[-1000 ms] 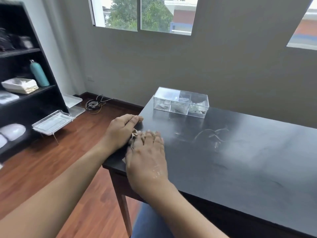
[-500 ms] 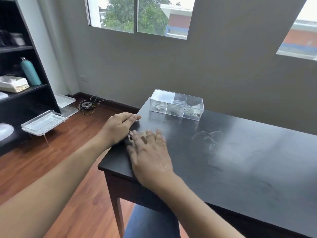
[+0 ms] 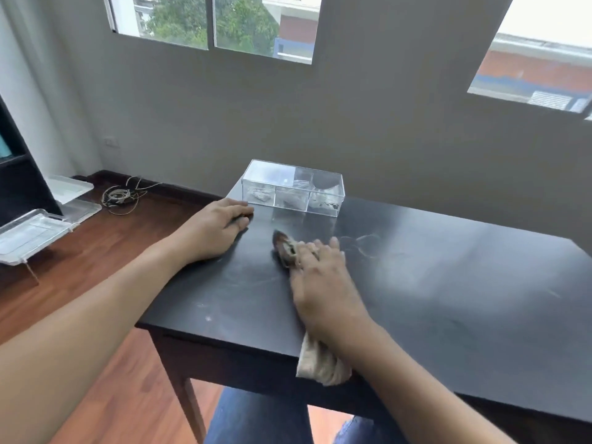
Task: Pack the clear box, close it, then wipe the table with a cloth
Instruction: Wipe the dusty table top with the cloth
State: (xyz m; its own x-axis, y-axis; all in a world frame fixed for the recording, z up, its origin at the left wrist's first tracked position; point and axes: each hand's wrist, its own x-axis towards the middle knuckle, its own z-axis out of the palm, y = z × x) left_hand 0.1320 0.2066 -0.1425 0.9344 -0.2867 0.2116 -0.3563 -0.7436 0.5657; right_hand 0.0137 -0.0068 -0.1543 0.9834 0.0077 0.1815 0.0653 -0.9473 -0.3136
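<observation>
The clear box (image 3: 293,189) stands closed at the far left of the black table (image 3: 448,283), with small items in its three compartments. My right hand (image 3: 320,280) lies flat on a beige cloth (image 3: 320,363) and presses it onto the tabletop. One end of the cloth sticks out past my fingertips, the other hangs over the near table edge under my wrist. My left hand (image 3: 217,229) rests palm down at the table's left edge, just in front of the box, holding nothing.
Pale smear marks show on the tabletop to the right of the cloth. On the wooden floor to the left lie clear plastic trays (image 3: 35,232) and a coil of cord (image 3: 120,197). A black shelf (image 3: 16,174) stands at the far left.
My right hand has slid with the cloth to the right and away from my left hand. The left hand has stayed at the table's left edge. The camera has tilted down and to the right.
</observation>
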